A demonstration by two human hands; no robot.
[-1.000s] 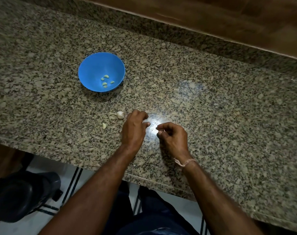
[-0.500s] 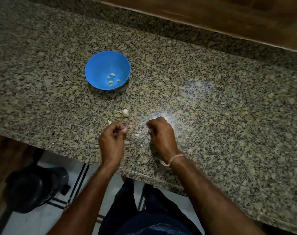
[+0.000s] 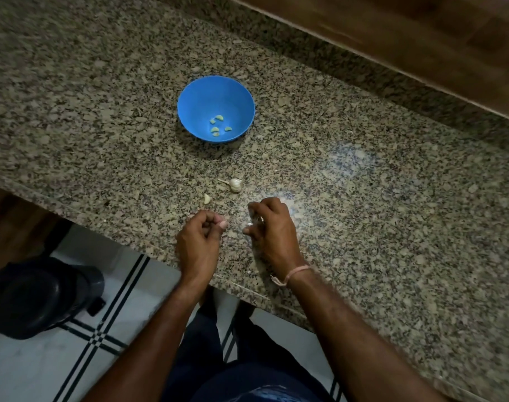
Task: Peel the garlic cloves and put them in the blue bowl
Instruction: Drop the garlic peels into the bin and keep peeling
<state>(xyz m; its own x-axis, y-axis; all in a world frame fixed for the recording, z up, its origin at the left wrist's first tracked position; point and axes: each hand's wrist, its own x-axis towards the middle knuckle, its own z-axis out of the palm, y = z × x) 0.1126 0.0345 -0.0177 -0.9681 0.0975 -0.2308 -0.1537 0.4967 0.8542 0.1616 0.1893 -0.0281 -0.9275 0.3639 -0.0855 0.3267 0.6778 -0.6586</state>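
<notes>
Stretching across most of the view is a speckled stone worktop (image 3: 363, 227), with a brown wooden wall behind it. Down on the tiled floor at the left stands a dark round bin (image 3: 41, 297). On the worktop sits the blue bowl (image 3: 201, 97), and five small peeled cloves (image 3: 218, 126) lie in its bottom. Near the front edge, the left hand (image 3: 199, 242) has its fingers curled in with the thumb tip pressed on them, and I cannot tell if anything is inside. Just beside it, the right hand (image 3: 272, 227) has curled fingers pinching a small white bit. Between the bowl and the hands lies a little garlic bulb (image 3: 235, 184), and near it one loose clove (image 3: 207, 198).
</notes>
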